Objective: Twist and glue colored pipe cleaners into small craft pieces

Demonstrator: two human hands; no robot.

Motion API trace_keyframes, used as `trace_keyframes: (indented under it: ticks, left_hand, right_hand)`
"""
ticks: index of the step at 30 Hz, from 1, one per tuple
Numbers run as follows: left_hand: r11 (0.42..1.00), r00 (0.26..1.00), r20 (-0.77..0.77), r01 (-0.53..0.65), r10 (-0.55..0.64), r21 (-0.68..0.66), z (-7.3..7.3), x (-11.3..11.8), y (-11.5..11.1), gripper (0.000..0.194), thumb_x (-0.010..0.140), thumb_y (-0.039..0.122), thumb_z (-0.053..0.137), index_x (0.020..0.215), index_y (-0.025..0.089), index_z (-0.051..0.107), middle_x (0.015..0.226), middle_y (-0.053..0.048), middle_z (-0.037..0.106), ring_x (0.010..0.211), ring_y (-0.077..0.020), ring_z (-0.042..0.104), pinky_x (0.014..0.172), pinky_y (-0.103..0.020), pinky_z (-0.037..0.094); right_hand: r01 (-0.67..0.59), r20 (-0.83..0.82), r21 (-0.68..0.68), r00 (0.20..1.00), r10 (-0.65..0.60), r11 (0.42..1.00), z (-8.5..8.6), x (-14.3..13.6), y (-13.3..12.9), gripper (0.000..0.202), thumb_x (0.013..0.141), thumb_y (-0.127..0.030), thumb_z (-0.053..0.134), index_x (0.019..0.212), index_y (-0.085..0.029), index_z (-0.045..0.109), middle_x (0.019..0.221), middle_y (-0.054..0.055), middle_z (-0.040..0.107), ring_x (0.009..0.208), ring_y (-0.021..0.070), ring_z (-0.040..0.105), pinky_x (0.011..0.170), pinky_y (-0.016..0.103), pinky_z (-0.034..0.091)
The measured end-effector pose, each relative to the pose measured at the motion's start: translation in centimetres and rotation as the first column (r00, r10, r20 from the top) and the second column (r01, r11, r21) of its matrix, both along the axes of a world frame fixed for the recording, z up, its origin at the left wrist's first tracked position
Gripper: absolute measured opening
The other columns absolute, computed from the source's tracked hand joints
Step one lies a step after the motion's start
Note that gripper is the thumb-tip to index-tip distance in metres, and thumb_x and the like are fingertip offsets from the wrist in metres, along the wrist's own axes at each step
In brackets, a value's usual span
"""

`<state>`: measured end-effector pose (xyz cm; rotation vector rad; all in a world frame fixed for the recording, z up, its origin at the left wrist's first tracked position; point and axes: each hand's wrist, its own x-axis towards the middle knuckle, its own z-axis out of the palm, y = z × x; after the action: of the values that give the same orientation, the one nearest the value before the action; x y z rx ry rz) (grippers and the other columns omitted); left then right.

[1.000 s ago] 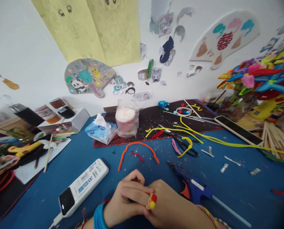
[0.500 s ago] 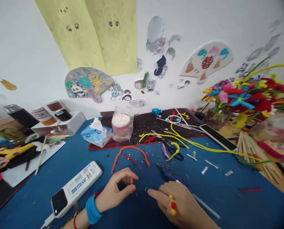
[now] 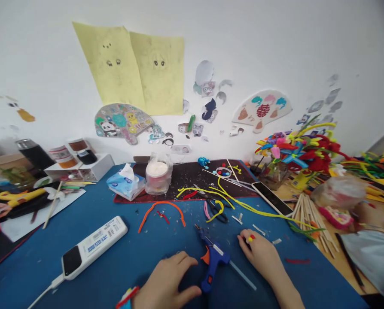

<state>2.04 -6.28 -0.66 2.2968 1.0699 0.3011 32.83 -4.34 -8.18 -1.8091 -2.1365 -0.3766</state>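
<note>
A blue hot glue gun (image 3: 214, 262) with an orange trigger lies on the blue mat, a clear glue stick (image 3: 243, 275) poking out of its back. My left hand (image 3: 171, 279) is just left of its handle, thumb and fingers apart, holding nothing I can see. To the right of the gun, low over the mat, is my right hand (image 3: 259, 251), a yellow and red ring on one finger. Its fingers are curled together, and whatever may be between them is hidden. Small clear strips (image 3: 238, 219) lie just beyond it. An orange pipe cleaner (image 3: 161, 204) lies bent in an arch farther back.
A white power bank (image 3: 93, 249) with a cable lies at left. Behind stand a tissue pack (image 3: 126, 183) and a bagged tub (image 3: 158, 175). Yellow pipe cleaners (image 3: 243, 207), scissors (image 3: 219, 212) and a phone (image 3: 271, 198) lie rightward. Another person's sleeve (image 3: 372, 257) shows at far right.
My right hand has moved right, off the glue gun, which now shows fully. My left hand has come lower and nearer the gun's handle. The view has tilted up and shifted right.
</note>
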Motion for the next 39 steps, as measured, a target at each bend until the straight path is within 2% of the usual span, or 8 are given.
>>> trace_keyframes:
  ticks: [3,7,12,15,20,27,33,39]
  left_hand:
    - [0.996,0.993,-0.076,-0.091,0.091,0.001,-0.7,2.3,-1.0,0.046,0.078,0.038,0.061,0.12,0.024,0.049,0.114,-0.007,0.057,0.101,-0.0258,0.056,0.085,-0.037,0.044]
    - [0.98,0.98,-0.096,-0.165,0.176,0.106,-3.1,4.4,-1.5,0.048,0.07,0.039,0.066,0.113,0.019,0.054,0.108,-0.01,0.059,0.096,-0.028,0.057,0.082,-0.037,0.046]
    - [0.92,0.957,-0.005,-0.276,0.289,0.277,-7.0,5.1,-1.1,0.048,0.061,0.048,0.072,0.096,0.019,0.058,0.091,-0.008,0.063,0.081,-0.0257,0.061,0.07,-0.032,0.047]
    - [0.9,0.953,0.077,-0.301,0.292,0.316,-7.8,4.9,-0.9,0.045,0.06,0.049,0.074,0.09,0.021,0.058,0.085,-0.005,0.063,0.074,-0.023,0.062,0.066,-0.029,0.047]
    - [0.933,0.945,0.278,-0.247,0.172,0.263,-5.9,4.5,-1.6,0.017,0.074,0.027,0.064,0.089,0.021,0.057,0.087,-0.004,0.062,0.071,-0.0162,0.059,0.062,-0.023,0.047]
    - [0.937,0.736,0.664,-0.311,0.133,0.158,-2.4,6.9,-3.5,0.01,0.084,0.016,0.055,0.087,0.018,0.064,0.078,-0.004,0.062,0.064,-0.0114,0.057,0.059,-0.02,0.048]
    - [0.89,0.675,0.723,-0.408,0.145,0.202,-0.3,7.6,-5.5,0.017,0.08,0.014,0.061,0.094,0.02,0.068,0.083,-0.004,0.064,0.062,-0.0104,0.059,0.058,-0.019,0.05]
    - [0.9,0.659,0.733,-0.406,0.169,0.158,0.4,6.8,-7.0,0.02,0.081,0.016,0.06,0.098,0.021,0.068,0.084,-0.004,0.066,0.067,-0.0129,0.061,0.062,-0.022,0.052]
  right_hand:
    - [0.016,-0.052,-0.03,0.999,-0.017,0.999,0.1,-0.3,-0.1,0.024,0.093,-0.031,0.037,0.073,-0.021,0.047,0.067,0.0,0.053,0.063,0.0144,0.056,0.061,0.025,0.038]
    - [-0.008,-0.101,0.017,0.995,0.01,1.0,0.1,0.1,-0.5,0.027,0.092,-0.03,0.039,0.066,-0.02,0.042,0.064,-0.001,0.05,0.062,0.0139,0.055,0.062,0.025,0.04]
    - [-0.096,-0.079,0.136,0.991,0.107,0.986,-0.4,0.6,-0.7,0.036,0.092,-0.031,0.041,0.057,-0.02,0.038,0.054,-0.003,0.047,0.054,0.0126,0.051,0.057,0.024,0.037]
    - [-0.099,-0.018,0.181,0.994,0.104,0.979,-0.5,0.4,-0.9,0.043,0.092,-0.031,0.04,0.051,-0.02,0.039,0.048,-0.002,0.046,0.048,0.0122,0.049,0.054,0.024,0.033]
    - [-0.112,0.087,0.269,0.992,0.092,0.957,0.5,-0.8,-1.4,0.046,0.091,-0.025,0.039,0.047,-0.018,0.051,0.047,0.002,0.052,0.047,0.0135,0.048,0.057,0.029,0.029]
    - [-0.377,0.131,0.299,0.926,0.353,0.877,5.3,-4.9,-3.1,0.038,0.087,-0.015,0.042,0.05,-0.017,0.05,0.049,0.002,0.049,0.052,0.014,0.04,0.06,0.031,0.023]
    - [-0.494,0.172,0.165,0.867,0.468,0.854,8.6,-7.3,-5.5,0.025,0.075,-0.007,0.048,0.053,-0.019,0.05,0.05,0.002,0.051,0.05,0.0149,0.039,0.057,0.031,0.018]
    - [-0.513,0.193,0.134,0.853,0.485,0.848,9.6,-8.1,-7.3,0.021,0.068,-0.004,0.051,0.053,-0.019,0.051,0.05,0.002,0.052,0.051,0.0154,0.042,0.057,0.031,0.017]
